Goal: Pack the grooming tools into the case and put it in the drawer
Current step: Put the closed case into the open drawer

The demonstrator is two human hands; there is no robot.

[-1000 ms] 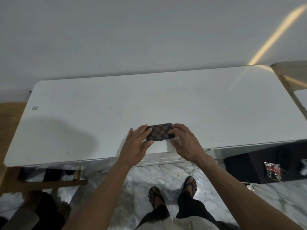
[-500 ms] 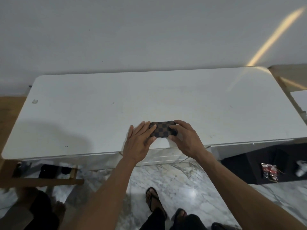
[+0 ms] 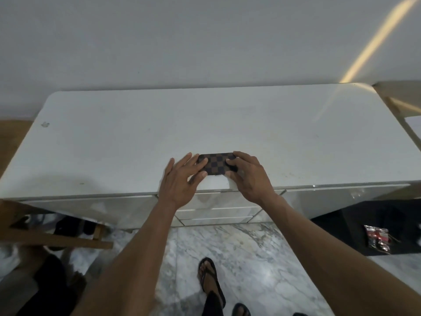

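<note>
Both hands grip the case at the dresser's front edge
Left hand and right hand pinch the ends of the closed brown checkered case, flat on the white dresser top

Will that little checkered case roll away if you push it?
Probably not: the checkered case looks flat and boxy, lying on the white dresser top. It may slide, since that top looks smooth. It seems light; the left hand and right hand hold it by fingers only.
</note>
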